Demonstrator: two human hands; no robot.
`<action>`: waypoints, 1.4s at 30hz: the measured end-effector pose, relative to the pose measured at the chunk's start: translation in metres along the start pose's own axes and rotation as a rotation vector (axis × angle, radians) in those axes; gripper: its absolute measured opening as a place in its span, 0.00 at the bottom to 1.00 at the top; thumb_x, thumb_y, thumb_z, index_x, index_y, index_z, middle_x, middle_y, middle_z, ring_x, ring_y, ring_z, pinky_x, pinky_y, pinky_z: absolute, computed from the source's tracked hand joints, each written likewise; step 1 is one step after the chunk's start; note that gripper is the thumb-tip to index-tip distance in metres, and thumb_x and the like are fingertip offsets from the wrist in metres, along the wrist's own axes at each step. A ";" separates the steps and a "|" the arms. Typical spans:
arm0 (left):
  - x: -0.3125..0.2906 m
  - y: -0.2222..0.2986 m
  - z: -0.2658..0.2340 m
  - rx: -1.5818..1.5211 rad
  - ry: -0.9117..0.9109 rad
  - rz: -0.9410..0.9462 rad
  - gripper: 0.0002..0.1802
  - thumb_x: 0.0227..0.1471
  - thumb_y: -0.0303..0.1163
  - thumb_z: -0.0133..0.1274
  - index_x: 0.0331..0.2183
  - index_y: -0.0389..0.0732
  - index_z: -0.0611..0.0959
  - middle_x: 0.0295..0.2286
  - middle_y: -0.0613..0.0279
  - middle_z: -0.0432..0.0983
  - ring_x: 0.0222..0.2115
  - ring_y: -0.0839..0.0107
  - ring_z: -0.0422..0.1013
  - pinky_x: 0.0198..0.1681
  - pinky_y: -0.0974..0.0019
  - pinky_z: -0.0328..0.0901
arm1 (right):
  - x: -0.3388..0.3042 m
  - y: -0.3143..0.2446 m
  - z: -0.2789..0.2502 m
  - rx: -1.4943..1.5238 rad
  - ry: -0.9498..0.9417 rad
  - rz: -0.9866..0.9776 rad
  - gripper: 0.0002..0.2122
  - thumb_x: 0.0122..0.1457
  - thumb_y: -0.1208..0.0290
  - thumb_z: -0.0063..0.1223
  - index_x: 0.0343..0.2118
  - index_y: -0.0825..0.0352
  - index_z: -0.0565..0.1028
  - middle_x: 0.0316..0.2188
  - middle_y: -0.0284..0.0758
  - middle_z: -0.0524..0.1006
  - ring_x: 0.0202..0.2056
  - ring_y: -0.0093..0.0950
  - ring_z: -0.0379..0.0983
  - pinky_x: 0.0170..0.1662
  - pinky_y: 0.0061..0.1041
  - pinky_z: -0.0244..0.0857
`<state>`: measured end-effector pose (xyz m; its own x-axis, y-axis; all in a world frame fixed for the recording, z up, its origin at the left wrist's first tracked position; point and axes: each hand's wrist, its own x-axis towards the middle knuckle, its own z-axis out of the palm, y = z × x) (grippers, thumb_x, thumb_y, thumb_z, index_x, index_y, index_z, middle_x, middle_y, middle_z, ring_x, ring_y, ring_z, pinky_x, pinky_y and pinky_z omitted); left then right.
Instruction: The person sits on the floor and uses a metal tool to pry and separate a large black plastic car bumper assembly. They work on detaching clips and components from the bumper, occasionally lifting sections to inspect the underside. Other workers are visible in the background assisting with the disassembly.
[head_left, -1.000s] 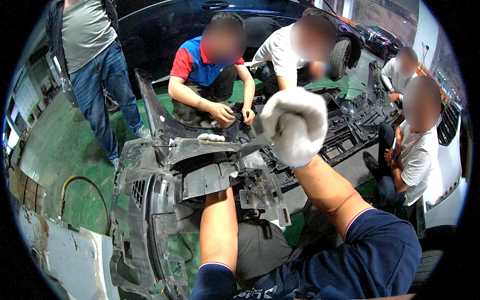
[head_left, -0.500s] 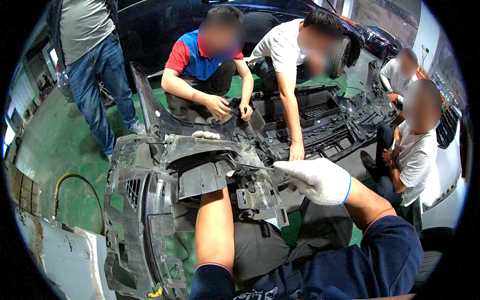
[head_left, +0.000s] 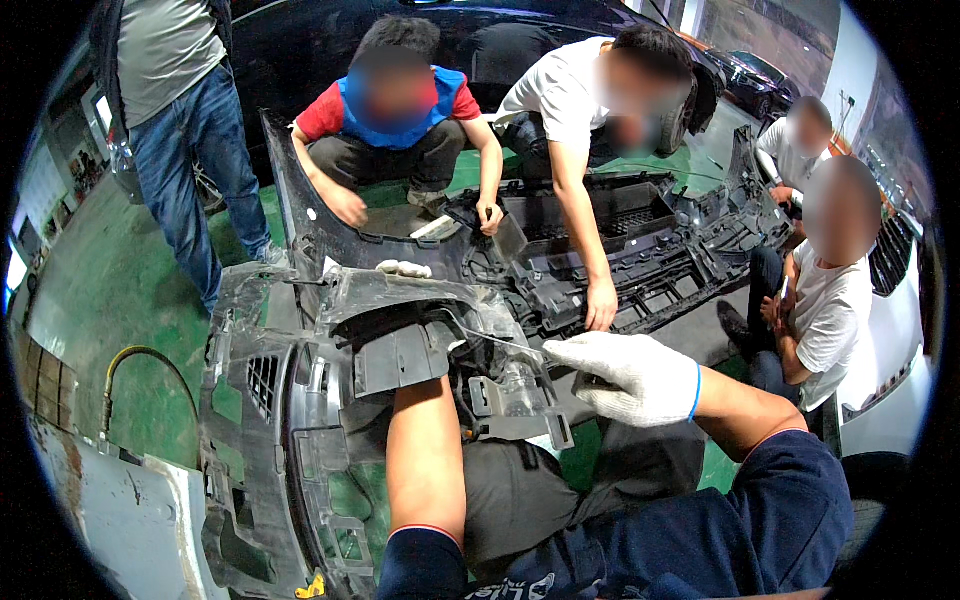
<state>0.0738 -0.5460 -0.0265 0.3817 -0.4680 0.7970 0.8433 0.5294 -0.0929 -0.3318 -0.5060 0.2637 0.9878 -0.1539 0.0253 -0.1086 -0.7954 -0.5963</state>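
Note:
Before me stands a worn black plastic car bumper (head_left: pixel 268 345), its dusty inner side toward me. My left forearm reaches up under a grey plastic flap (head_left: pixel 402 358) on it, which hides most of that hand. Only the white gloved fingertips of my left hand (head_left: pixel 404 269) show, curled over the bumper's far edge. My right hand (head_left: pixel 640 378), in a white knitted glove with a blue cuff, is closed in a pinch on a thin metal rod (head_left: pixel 495 341). The rod's bent far end reaches in beside the flap.
Across from me, two people crouch at another black bumper assembly (head_left: pixel 640 270) on the green floor. Two more people sit at the right, and one stands at the far left. A yellow-black hose (head_left: pixel 150 350) curves up at the left. A dark car (head_left: pixel 300 50) stands behind.
My right hand stays pinched on the rod, which has tilted slightly. The person in red and blue has leaned back, and their hands have moved apart. The bumper has shifted slightly left.

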 end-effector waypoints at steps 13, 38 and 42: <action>-0.001 -0.016 0.041 0.109 0.215 0.066 0.22 0.68 0.43 0.46 0.50 0.36 0.82 0.43 0.44 0.81 0.44 0.53 0.77 0.55 0.51 0.66 | 0.023 0.001 0.010 -0.162 0.016 0.095 0.31 0.58 0.59 0.60 0.65 0.57 0.70 0.38 0.49 0.77 0.42 0.48 0.77 0.46 0.44 0.71; 0.007 -0.006 0.028 0.020 0.010 -0.046 0.27 0.68 0.47 0.47 0.54 0.35 0.80 0.48 0.40 0.80 0.51 0.49 0.76 0.61 0.45 0.65 | 0.069 -0.016 0.040 -0.490 0.032 0.209 0.25 0.59 0.70 0.51 0.61 0.65 0.69 0.22 0.48 0.79 0.24 0.51 0.77 0.28 0.50 0.69; 0.006 -0.002 0.031 0.083 0.030 -0.023 0.26 0.68 0.47 0.46 0.53 0.35 0.80 0.48 0.40 0.80 0.50 0.50 0.76 0.60 0.47 0.65 | 0.078 -0.027 0.041 -0.600 0.185 0.075 0.25 0.59 0.70 0.51 0.61 0.66 0.69 0.27 0.46 0.80 0.24 0.46 0.78 0.27 0.46 0.71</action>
<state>0.0624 -0.5282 -0.0030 0.3748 -0.5006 0.7803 0.8180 0.5747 -0.0242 -0.2476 -0.4729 0.2490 0.9452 -0.2781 0.1714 -0.2735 -0.9606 -0.0499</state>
